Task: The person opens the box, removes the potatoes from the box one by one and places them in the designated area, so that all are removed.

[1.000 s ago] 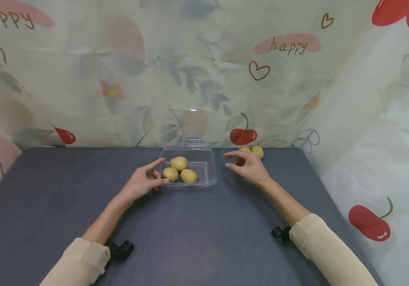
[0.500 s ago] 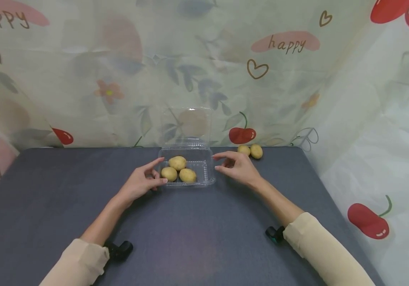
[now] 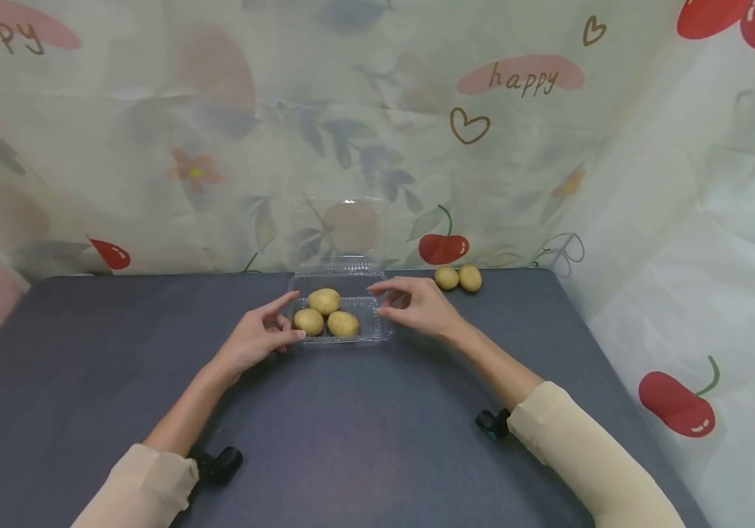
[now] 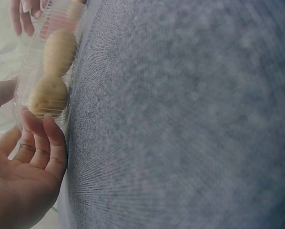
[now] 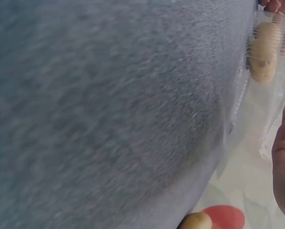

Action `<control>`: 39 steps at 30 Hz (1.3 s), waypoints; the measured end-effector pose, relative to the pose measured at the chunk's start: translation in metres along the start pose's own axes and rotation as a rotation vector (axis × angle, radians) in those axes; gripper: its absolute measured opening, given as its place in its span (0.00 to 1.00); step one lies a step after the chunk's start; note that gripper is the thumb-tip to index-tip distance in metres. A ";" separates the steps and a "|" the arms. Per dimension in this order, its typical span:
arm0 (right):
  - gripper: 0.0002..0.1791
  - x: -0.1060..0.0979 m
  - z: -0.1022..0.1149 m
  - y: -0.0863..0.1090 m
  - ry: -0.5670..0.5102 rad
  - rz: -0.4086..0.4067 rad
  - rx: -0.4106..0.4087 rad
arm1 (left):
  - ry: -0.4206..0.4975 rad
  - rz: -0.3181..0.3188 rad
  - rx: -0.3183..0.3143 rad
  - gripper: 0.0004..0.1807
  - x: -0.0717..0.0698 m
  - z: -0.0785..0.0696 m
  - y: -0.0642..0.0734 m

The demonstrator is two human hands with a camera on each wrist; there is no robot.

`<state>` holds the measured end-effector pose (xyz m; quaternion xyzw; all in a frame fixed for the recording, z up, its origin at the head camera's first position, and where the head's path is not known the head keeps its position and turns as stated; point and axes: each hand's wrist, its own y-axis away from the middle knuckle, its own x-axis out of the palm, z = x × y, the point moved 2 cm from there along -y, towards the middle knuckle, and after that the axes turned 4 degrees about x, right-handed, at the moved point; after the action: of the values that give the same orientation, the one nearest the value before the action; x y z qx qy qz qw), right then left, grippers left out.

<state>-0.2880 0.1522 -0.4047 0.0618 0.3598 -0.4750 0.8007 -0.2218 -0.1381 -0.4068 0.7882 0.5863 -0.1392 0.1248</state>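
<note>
A clear plastic clamshell container (image 3: 367,320) lies at the back of the table with its lid (image 3: 351,262) raised. Inside are 3 potatoes (image 3: 324,301) grouped in its left half. My left hand (image 3: 255,341) holds the container's left end, thumb at the front corner and index finger along the side. In the left wrist view, more fingertips (image 4: 52,126) meet the end wall beside a potato (image 4: 49,95). My right hand (image 3: 426,308) hovers at the container's right side, thumb and index finger apart with nothing between them, overlapping the rim in the head view.
Behind my right hand, 2 more potatoes (image 3: 470,278) sit side by side at the back edge of the dark table (image 3: 344,425). A printed curtain (image 3: 232,147) hangs right behind the table, and white sheeting (image 3: 734,257) hangs along the right.
My right hand has moved left, from in front of the two loose potatoes to the container's right rim. The left hand keeps its place at the container's left end.
</note>
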 end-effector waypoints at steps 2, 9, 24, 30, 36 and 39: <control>0.20 0.003 0.002 -0.003 0.000 0.020 0.001 | 0.002 0.000 0.001 0.40 -0.001 0.000 0.000; 0.21 0.011 0.007 -0.012 -0.015 0.104 0.022 | 0.007 0.002 0.017 0.41 -0.002 0.003 0.002; 0.20 0.030 0.009 -0.021 0.026 0.248 0.082 | 0.009 -0.004 0.018 0.43 0.001 0.038 -0.017; 0.24 0.034 0.014 -0.028 0.072 0.323 0.135 | 0.014 -0.001 0.030 0.43 0.001 0.038 -0.018; 0.24 0.037 0.018 -0.034 0.122 0.348 0.182 | 0.007 -0.004 0.022 0.42 0.000 0.040 -0.018; 0.24 0.039 0.021 -0.037 0.154 0.353 0.190 | 0.008 -0.002 0.030 0.42 0.000 0.041 -0.019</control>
<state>-0.2962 0.0952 -0.4047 0.2354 0.3571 -0.3531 0.8321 -0.2426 -0.1477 -0.4455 0.7899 0.5855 -0.1450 0.1108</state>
